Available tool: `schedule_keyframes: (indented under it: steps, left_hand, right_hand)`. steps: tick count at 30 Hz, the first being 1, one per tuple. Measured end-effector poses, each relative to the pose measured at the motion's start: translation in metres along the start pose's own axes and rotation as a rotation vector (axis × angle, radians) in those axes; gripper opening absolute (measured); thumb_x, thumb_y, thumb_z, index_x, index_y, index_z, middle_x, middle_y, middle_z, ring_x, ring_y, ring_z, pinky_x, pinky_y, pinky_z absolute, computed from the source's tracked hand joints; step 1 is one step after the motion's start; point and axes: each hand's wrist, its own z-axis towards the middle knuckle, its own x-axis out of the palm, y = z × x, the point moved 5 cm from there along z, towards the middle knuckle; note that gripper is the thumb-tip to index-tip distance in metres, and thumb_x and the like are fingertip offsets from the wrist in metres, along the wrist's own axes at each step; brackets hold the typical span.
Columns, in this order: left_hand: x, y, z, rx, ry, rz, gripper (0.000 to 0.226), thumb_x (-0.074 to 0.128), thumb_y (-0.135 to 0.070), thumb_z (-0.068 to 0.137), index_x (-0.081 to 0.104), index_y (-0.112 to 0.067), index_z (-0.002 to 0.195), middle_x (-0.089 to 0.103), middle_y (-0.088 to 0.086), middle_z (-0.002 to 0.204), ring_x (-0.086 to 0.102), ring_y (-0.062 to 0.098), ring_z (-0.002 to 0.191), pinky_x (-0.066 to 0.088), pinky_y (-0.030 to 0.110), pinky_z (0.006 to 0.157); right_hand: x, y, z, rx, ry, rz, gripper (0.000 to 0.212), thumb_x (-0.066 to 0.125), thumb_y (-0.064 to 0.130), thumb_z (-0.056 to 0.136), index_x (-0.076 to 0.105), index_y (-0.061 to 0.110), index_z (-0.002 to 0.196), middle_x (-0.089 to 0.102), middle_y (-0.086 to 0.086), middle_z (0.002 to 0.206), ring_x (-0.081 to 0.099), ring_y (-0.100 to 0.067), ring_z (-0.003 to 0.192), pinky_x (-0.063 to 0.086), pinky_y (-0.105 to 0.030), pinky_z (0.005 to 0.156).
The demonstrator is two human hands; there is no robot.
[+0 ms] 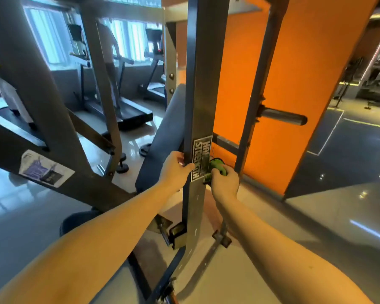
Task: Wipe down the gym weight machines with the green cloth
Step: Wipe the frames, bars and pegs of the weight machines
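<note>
A dark grey upright post [203, 84] of a weight machine stands in front of me, with a white brand sticker [201, 159] on its face. My left hand [174, 170] grips the post's left edge beside the sticker. On the post's right side, my right hand [225, 183] holds a bunched green cloth [216, 166] against the metal. Most of the cloth is hidden by my fingers and the post.
A padded bench [162, 139] leans behind the post. A steel weight peg [283, 119] sticks out to the right in front of an orange wall [294, 84]. Slanted grey frame beams [42, 102] cross the left side. Treadmills [123, 110] stand by the windows.
</note>
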Motion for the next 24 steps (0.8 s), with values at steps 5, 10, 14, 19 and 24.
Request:
schedule_keyframes:
  steps: [5, 10, 14, 19, 24]
  left_hand:
    - [0.010, 0.024, -0.005, 0.095, -0.008, -0.002, 0.036, 0.079, -0.031, 0.088, 0.053, -0.031, 0.113, 0.061, -0.011, 0.107, 0.064, 0.004, 0.087, 0.052, 0.020, 0.074]
    - [0.023, 0.061, -0.006, 0.066, 0.002, -0.034, 0.039, 0.081, -0.029, 0.085, 0.058, -0.025, 0.115, 0.064, -0.010, 0.107, 0.066, 0.003, 0.092, 0.057, 0.024, 0.083]
    - [0.035, 0.085, -0.008, 0.020, 0.003, -0.076, 0.035, 0.080, -0.023, 0.086, 0.060, -0.026, 0.114, 0.065, -0.011, 0.106, 0.066, 0.002, 0.097, 0.056, 0.023, 0.085]
    - [0.042, 0.090, -0.014, -0.006, 0.007, -0.097, 0.032, 0.080, -0.022, 0.086, 0.059, -0.027, 0.111, 0.062, -0.012, 0.108, 0.063, 0.002, 0.098, 0.054, 0.022, 0.084]
    - [0.037, 0.094, -0.015, 0.009, 0.044, -0.130, 0.028, 0.076, -0.018, 0.090, 0.061, -0.025, 0.111, 0.064, -0.010, 0.107, 0.064, 0.000, 0.098, 0.052, 0.015, 0.082]
  right_hand:
    - [0.041, -0.046, -0.015, 0.047, 0.116, -0.004, 0.040, 0.052, 0.027, 0.096, 0.066, 0.005, 0.127, 0.060, -0.002, 0.131, 0.058, -0.019, 0.120, 0.046, -0.028, 0.103]
    - [0.047, -0.072, -0.015, -0.069, -0.079, -0.029, 0.033, 0.066, 0.002, 0.095, 0.066, 0.007, 0.127, 0.050, 0.006, 0.120, 0.050, -0.006, 0.114, 0.036, -0.002, 0.090]
    - [0.051, -0.115, -0.017, -0.041, -0.104, -0.057, 0.027, 0.065, -0.006, 0.091, 0.070, 0.006, 0.114, 0.055, 0.003, 0.116, 0.054, -0.007, 0.108, 0.042, -0.003, 0.091]
    - [0.045, -0.136, -0.006, 0.152, 0.009, -0.154, 0.020, 0.072, 0.002, 0.089, 0.065, 0.020, 0.097, 0.062, 0.004, 0.104, 0.063, -0.021, 0.110, 0.048, -0.027, 0.094]
    - [0.043, -0.096, -0.002, -0.043, 0.048, -0.010, 0.009, 0.074, 0.011, 0.090, 0.069, 0.016, 0.096, 0.070, 0.005, 0.099, 0.065, -0.006, 0.098, 0.053, -0.020, 0.086]
